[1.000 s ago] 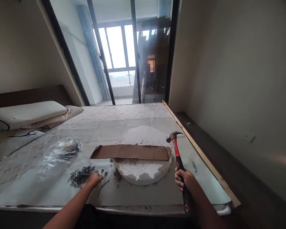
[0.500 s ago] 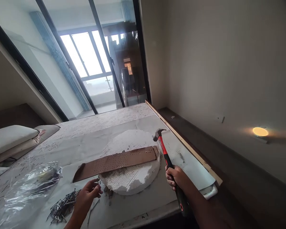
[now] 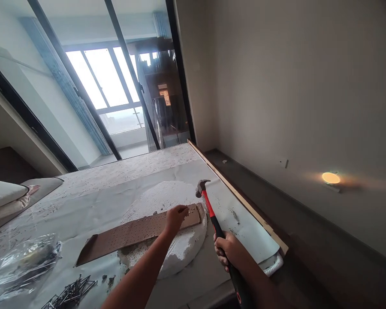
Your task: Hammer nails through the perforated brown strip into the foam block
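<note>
Sheet between wooden edge and hammer in right hand, left hand (grasp unclear) over brown strip

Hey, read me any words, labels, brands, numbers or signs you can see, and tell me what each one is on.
No text can be read for certain.
Mattress cover: scattered marks like letters or numbers, too small and blurred to read.
Hammer: no brand readable on its red and black handle.
Clear plastic bag: no readable print.
</note>
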Demonstrator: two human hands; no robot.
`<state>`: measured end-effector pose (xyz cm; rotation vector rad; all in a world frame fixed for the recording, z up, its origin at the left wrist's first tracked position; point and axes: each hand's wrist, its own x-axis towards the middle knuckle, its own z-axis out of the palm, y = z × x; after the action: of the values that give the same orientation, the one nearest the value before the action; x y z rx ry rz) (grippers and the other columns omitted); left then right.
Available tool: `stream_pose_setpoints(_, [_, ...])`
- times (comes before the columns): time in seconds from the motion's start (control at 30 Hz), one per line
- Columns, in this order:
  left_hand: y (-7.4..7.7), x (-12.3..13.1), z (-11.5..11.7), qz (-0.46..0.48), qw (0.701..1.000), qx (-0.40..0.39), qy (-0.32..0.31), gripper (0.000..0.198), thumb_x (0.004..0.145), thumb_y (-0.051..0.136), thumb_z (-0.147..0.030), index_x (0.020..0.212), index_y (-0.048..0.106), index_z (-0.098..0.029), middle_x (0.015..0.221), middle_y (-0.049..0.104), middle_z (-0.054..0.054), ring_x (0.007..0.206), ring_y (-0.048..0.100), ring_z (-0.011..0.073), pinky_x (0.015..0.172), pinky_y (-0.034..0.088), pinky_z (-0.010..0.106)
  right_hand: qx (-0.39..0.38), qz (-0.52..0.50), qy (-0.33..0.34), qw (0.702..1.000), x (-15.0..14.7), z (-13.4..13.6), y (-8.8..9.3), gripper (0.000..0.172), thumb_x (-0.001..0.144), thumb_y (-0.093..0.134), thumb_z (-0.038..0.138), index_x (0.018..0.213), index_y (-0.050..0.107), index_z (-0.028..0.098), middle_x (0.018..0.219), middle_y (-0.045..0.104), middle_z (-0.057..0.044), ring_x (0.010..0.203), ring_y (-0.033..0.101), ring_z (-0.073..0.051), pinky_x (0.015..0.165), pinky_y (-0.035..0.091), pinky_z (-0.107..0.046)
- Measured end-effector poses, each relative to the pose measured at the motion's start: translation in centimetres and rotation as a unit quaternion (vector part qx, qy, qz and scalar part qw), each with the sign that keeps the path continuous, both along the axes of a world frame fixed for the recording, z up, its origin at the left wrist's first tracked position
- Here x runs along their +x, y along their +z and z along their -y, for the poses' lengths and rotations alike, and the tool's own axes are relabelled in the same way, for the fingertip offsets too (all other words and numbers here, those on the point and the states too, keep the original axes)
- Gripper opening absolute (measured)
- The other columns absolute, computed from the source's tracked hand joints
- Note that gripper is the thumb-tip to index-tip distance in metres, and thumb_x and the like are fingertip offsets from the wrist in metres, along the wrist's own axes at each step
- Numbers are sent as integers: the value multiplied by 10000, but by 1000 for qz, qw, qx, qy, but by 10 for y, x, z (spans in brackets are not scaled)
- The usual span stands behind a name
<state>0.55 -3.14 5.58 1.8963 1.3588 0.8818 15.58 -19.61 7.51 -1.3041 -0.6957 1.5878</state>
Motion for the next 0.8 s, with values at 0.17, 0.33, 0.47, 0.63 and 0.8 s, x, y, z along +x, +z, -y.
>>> stream_pose_setpoints(0.17, [-18, 23, -19, -79, 996, 38, -9, 228, 723, 520, -310, 723, 697, -165, 662, 694, 42, 618, 619, 161, 582, 438, 250, -7, 27, 10, 1000, 7, 1, -3, 183, 557, 417, 315, 708, 368, 225, 431, 342, 126, 304, 301, -44, 271, 277, -185])
stream_pose_setpoints(0.33, [-30, 23, -31, -116, 992, 49, -18, 275, 753, 518, -362, 749, 720, -176, 753, 719, 65, 678, 633, 194, 611, 430, 275, -9, 37, 15, 999, 13, 2, -2, 124, 590, 418, 278, 681, 354, 225, 425, 334, 120, 300, 295, -47, 269, 273, -187])
stream_pose_setpoints(0.47, [-38, 23, -34, -102, 993, 57, -12, 257, 759, 526, -346, 784, 726, -187, 814, 727, 67, 737, 640, 201, 674, 444, 288, -4, 42, 20, 999, 14, 3, 2, 124, 597, 422, 276, 675, 337, 230, 414, 328, 121, 296, 276, -49, 266, 264, -184])
stream_pose_setpoints(0.63, [-43, 25, -34, -81, 995, 64, -7, 254, 771, 510, -325, 804, 722, -188, 831, 726, 63, 757, 640, 195, 688, 450, 287, 8, 50, 30, 998, 12, 5, 4, 123, 603, 413, 275, 697, 345, 234, 411, 316, 123, 293, 283, -62, 268, 261, -187])
stream_pose_setpoints(0.8, [-47, 25, -34, -86, 993, 83, -15, 237, 778, 514, -297, 838, 718, -192, 881, 721, 59, 812, 638, 191, 757, 447, 295, 8, 56, 30, 998, 9, 6, 1, 107, 626, 424, 264, 706, 365, 223, 425, 316, 116, 284, 271, -53, 283, 250, -185])
